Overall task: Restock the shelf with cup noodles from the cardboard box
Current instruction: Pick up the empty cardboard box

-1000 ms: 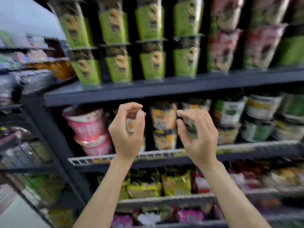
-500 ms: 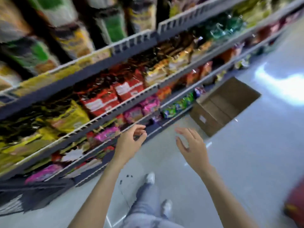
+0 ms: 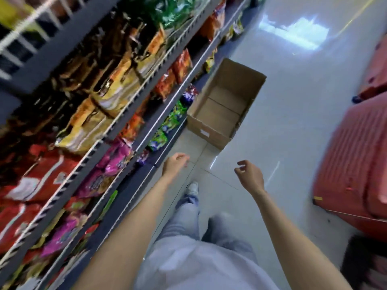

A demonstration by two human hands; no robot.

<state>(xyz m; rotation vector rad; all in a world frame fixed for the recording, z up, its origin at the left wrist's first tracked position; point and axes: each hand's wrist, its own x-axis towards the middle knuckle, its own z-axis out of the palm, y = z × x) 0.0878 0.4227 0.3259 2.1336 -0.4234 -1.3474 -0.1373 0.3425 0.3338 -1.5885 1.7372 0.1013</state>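
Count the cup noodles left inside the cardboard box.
0. The cardboard box stands open on the floor by the shelf's bottom end, showing only its bare bottom flaps. The near wall may hide a small strip inside.

Both forearms are bare, with no sleeve reaching the wrist, and neither the left hand (image 3: 174, 163) nor the right hand (image 3: 249, 175) wears a ring, watch or glove. Below the hands hangs a loose pale grey-white shirt front (image 3: 199, 266). Beneath it are light blue denim trousers (image 3: 187, 214) and a white shoe (image 3: 192, 187).
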